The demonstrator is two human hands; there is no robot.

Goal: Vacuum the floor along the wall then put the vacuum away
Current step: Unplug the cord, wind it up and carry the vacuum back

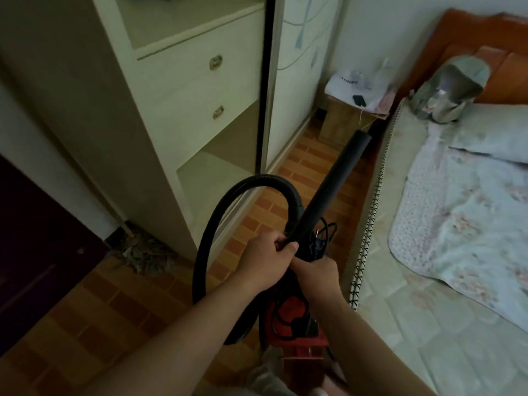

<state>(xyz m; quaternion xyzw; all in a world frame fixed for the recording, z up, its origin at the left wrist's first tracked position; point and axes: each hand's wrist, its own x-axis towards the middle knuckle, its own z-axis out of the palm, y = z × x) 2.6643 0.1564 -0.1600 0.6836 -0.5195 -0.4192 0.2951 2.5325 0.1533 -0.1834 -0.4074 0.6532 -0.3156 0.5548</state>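
Here, brick-patterned floor [114, 310] runs between wardrobe [185, 90] and bed [443, 224].

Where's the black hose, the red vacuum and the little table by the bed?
hose [265, 180], head view, top of its curved loop.
vacuum [295, 305], head view, its red body.
little table [340, 122], head view, its wooden front.
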